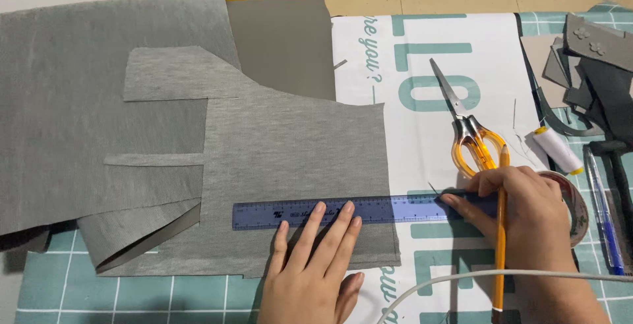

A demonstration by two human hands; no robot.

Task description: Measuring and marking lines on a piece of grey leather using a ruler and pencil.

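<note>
Marking set-up seen from above. A translucent blue ruler [369,210] lies across the lower middle of the frame, its left part on a cut piece of grey knit fabric [290,146] and its right part over a white printed sheet [428,47] that covers the table. The left hand [315,268], at bottom centre, is spread flat, fingers extended, pressing the ruler and fabric down; it grasps nothing. The right hand [521,208], at lower right, is closed around an orange pencil [501,232] that runs up and down the frame, while its fingertips rest on the ruler's right end.

Orange-handled scissors [468,126] lie just above the right hand with the blades pointing to upper left. A white thread spool [557,149], a roll of tape [577,205] partly under the right hand, a blue pen [603,212] and dark grey scraps [593,67] occupy the right edge. A white cable [461,281] curves across the bottom right.

Likely faults: knit fabric stretches, so uneven pressure from the flat hand could skew the edge under the ruler and produce a crooked line. Only the fingertips hold the ruler's right end, so it may pivot. The cable lies near the right wrist and could snag it. The scissors' handles sit close enough to be knocked.
</note>
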